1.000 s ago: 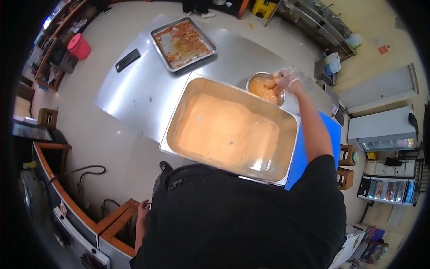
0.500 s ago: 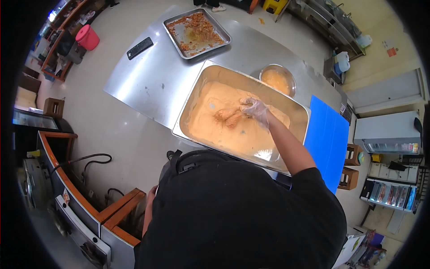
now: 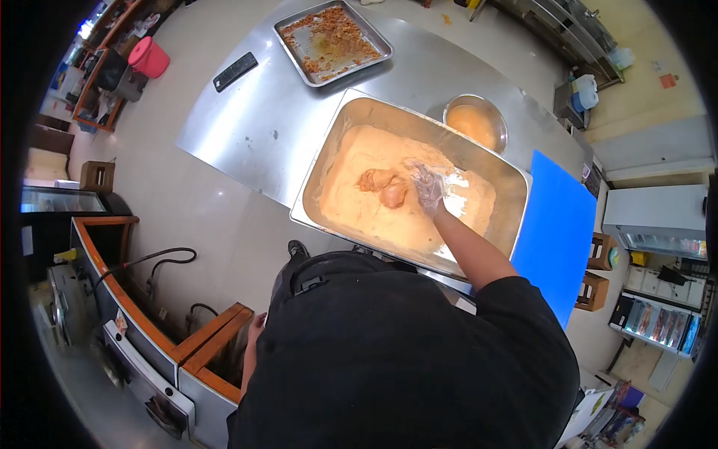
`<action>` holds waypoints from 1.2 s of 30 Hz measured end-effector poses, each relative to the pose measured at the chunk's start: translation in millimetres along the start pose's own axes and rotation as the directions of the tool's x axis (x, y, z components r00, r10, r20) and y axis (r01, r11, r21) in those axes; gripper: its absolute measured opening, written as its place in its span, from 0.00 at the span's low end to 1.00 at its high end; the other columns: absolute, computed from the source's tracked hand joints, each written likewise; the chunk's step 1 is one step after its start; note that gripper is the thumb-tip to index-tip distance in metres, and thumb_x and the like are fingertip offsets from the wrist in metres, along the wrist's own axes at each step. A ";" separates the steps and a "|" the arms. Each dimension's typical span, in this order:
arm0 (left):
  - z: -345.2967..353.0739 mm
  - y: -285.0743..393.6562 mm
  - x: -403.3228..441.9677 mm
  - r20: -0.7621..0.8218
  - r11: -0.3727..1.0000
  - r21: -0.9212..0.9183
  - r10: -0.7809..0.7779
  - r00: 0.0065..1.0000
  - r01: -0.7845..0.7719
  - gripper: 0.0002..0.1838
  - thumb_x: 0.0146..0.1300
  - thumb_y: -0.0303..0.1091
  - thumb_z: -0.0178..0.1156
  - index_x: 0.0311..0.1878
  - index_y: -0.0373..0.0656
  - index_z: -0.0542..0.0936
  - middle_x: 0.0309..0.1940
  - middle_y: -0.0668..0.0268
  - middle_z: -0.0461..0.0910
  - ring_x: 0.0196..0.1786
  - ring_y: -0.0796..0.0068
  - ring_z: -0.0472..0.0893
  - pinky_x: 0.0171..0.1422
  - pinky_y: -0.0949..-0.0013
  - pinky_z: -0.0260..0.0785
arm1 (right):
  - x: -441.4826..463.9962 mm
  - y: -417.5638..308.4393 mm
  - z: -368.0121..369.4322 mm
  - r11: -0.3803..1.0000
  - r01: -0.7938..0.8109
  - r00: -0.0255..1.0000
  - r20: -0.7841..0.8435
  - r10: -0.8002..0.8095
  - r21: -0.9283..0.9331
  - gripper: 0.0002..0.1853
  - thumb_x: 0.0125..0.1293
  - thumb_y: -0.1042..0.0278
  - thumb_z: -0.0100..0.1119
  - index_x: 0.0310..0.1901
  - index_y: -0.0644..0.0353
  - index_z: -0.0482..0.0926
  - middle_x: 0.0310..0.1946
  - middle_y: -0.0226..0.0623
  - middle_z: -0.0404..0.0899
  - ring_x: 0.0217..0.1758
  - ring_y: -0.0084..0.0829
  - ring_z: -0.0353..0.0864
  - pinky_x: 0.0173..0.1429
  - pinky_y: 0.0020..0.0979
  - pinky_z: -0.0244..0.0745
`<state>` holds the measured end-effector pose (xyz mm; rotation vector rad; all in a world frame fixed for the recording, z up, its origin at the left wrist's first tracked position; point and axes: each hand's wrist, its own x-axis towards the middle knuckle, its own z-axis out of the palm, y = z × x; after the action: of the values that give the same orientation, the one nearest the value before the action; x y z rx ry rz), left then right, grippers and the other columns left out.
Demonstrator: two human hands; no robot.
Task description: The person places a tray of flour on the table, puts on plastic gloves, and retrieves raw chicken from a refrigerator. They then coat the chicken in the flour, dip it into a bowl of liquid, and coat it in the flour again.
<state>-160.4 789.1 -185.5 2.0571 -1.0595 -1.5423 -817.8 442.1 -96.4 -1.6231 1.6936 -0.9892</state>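
My right hand [image 3: 428, 187], in a clear plastic glove, is in the orange-tinted flour [image 3: 351, 161] inside a deep steel pan [image 3: 508, 176]. Just left of its fingers, raw coated meat pieces [image 3: 384, 187] lie on the flour. White flour shows around the hand; its fingertips are partly hidden in the flour. Behind the pan stands a round steel bowl [image 3: 479, 121] of orange liquid. My left hand [image 3: 256, 326] hangs low beside my body, away from the table, with its fingers mostly hidden.
A steel table [image 3: 232, 120] carries a shallow tray [image 3: 329, 41] with orange-brown crumbs and a black remote-like object [image 3: 235, 71]. To the right of the pan is a blue board [image 3: 553, 239]. Wooden-edged counters [image 3: 142, 299] stand at the lower left, a pink bin [image 3: 149, 57] beyond.
My right hand moved from the bowl to the pan with the meat, let it go on the flour, and now digs beside it, exposing white flour. The view shifted slightly.
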 end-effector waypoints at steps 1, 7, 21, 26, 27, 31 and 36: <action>-2.3 19.0 -5.6 -0.009 0.998 -0.048 -0.045 0.999 0.044 0.17 0.67 0.25 0.51 0.58 0.35 0.71 0.51 0.59 0.78 0.55 0.71 0.77 0.59 0.71 0.67 | 9.9 -7.4 -7.0 0.995 0.065 0.995 0.077 -0.060 -0.071 0.20 0.66 0.60 0.50 0.58 0.59 0.71 0.54 0.48 0.74 0.57 0.43 0.73 0.60 0.36 0.66; 2.8 100.4 -36.0 -0.036 0.984 -0.126 -0.134 0.990 0.128 0.19 0.66 0.30 0.55 0.59 0.36 0.71 0.49 0.59 0.78 0.52 0.72 0.77 0.56 0.72 0.68 | 92.2 -56.2 -11.8 0.891 0.327 0.906 0.371 -0.202 -0.315 0.20 0.64 0.62 0.49 0.57 0.57 0.72 0.50 0.46 0.78 0.52 0.42 0.76 0.55 0.36 0.71; 23.7 -3.9 -30.0 -0.055 0.986 -0.142 -0.091 0.994 0.082 0.18 0.67 0.28 0.52 0.60 0.36 0.70 0.50 0.61 0.77 0.52 0.72 0.77 0.56 0.71 0.68 | 65.3 -84.3 40.2 0.362 0.922 0.242 0.934 -0.263 -0.137 0.13 0.57 0.63 0.53 0.41 0.56 0.80 0.37 0.43 0.80 0.41 0.43 0.79 0.48 0.42 0.73; 30.3 13.2 -23.0 -0.023 0.989 -0.108 -0.104 0.994 0.101 0.19 0.67 0.29 0.53 0.60 0.36 0.70 0.49 0.61 0.78 0.51 0.72 0.77 0.54 0.71 0.69 | 50.3 -95.8 -88.0 0.848 0.312 0.779 0.626 0.030 -0.428 0.29 0.52 0.52 0.60 0.52 0.65 0.74 0.48 0.50 0.75 0.53 0.47 0.73 0.58 0.39 0.68; 29.5 16.6 -20.3 -0.014 0.990 -0.100 -0.100 0.995 0.098 0.19 0.67 0.30 0.53 0.59 0.36 0.70 0.49 0.61 0.78 0.51 0.72 0.77 0.54 0.71 0.69 | 35.9 -33.4 -82.0 0.844 0.303 0.811 0.585 0.016 -0.443 0.34 0.51 0.49 0.62 0.55 0.66 0.71 0.53 0.52 0.72 0.58 0.48 0.70 0.61 0.40 0.65; 20.5 33.3 -14.8 -0.001 0.994 -0.072 -0.078 0.997 0.078 0.19 0.67 0.31 0.53 0.59 0.37 0.70 0.48 0.62 0.78 0.50 0.72 0.78 0.52 0.70 0.70 | -33.3 -32.1 -55.5 0.789 0.417 0.876 0.431 -0.216 -0.451 0.52 0.44 0.33 0.64 0.62 0.68 0.63 0.65 0.55 0.58 0.70 0.51 0.56 0.73 0.46 0.47; 4.3 102.0 -22.9 -0.031 0.996 -0.006 -0.086 0.996 0.086 0.20 0.66 0.33 0.54 0.59 0.37 0.70 0.47 0.62 0.78 0.49 0.71 0.78 0.51 0.70 0.70 | -23.4 -82.3 -5.2 0.675 0.546 0.822 0.473 -0.316 -0.497 0.50 0.47 0.27 0.57 0.65 0.57 0.63 0.65 0.53 0.59 0.71 0.50 0.54 0.72 0.54 0.42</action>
<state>-202.9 740.0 -103.5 2.1429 -0.9669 -1.5466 -774.3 467.5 -27.1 -2.5602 1.4672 -0.2674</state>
